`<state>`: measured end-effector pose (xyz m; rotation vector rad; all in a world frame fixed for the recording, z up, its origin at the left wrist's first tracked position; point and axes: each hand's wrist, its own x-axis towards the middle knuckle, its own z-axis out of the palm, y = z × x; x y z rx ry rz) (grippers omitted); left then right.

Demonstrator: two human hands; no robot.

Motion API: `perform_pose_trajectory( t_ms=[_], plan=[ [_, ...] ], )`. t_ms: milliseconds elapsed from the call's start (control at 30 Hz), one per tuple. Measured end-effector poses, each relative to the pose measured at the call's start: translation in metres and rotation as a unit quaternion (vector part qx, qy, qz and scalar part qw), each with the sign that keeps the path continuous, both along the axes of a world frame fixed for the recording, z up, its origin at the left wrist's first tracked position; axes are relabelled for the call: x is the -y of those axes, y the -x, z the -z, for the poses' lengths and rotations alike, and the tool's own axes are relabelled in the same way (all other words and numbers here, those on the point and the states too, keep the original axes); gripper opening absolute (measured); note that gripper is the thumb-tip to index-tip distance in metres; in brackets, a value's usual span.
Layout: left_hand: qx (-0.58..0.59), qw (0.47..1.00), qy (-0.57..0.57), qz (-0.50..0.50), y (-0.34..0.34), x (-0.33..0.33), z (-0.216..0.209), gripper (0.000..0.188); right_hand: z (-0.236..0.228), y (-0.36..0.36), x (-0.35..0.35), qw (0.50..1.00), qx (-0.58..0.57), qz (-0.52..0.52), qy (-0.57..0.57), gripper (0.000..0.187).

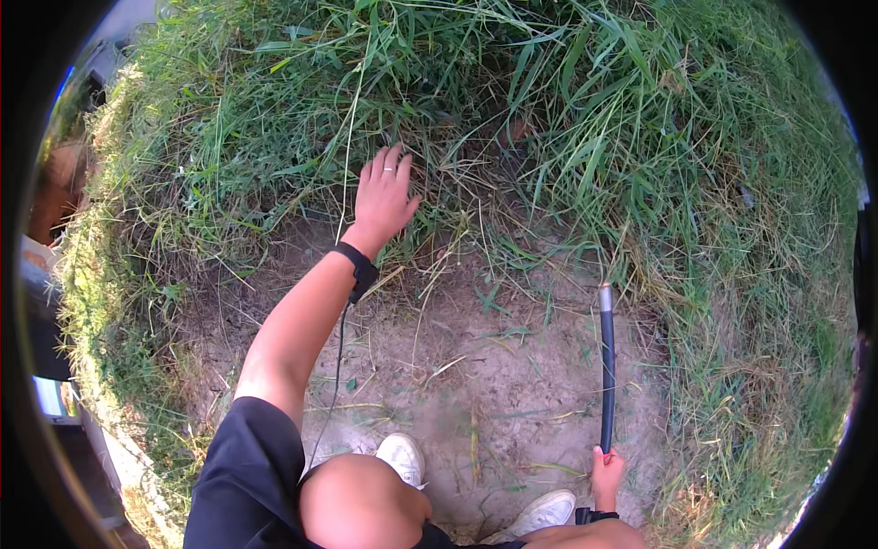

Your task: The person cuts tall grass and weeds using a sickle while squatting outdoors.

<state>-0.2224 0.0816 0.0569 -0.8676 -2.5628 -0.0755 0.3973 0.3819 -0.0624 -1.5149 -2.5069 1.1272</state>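
While the person crouches over a patch of bare, sandy soil (512, 384) in the lower centre of the frame, the left hand (384, 194) reaches forward into the upper centre, where the tall grass (567, 119) begins. That hand is flat, palm down, with the fingers (391, 163) extended and slightly spread. It rests against the dry, matted stems at the base of the clump, apparently pressing or parting them rather than gripping any. A ring shows on one finger, and a black wrist strap (358, 265) sits on the forearm, with a thin cord (337, 366) trailing down toward the body. The right hand (606, 476), at the lower right, is closed around the near end of a long dark rod-like tool (606, 366). The tool runs up the frame, and its pale metal tip (604, 296) sits at the edge of the grass, right of centre. Whether the tip touches the ground cannot be determined. The tool appears to be held out at reach, so that its working end meets the grass line while the hand stays back near the feet. Two white shoes (403, 456) stand on the soil at the bottom centre, with one bare knee (361, 503) in front of them. Grass rings the bare patch on the left, top and right. Dark objects at the far left edge are too distorted to identify.
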Motion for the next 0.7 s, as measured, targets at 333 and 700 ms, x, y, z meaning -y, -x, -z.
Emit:
perform_pose_trajectory(
  t_ms=[333, 700],
  plan=[
    [0.085, 0.946, 0.312, 0.029, 0.109, -0.005, 0.078, 0.065, -0.062, 0.046, 0.01, 1.0, 0.012, -0.017, 0.018, 0.034],
    [0.23, 0.941, 0.241, 0.053, 0.121, 0.145, 0.076, 0.044, -0.114, 0.137, 0.035, 0.983, 0.084, -0.145, -0.077, 0.04]
  ],
)
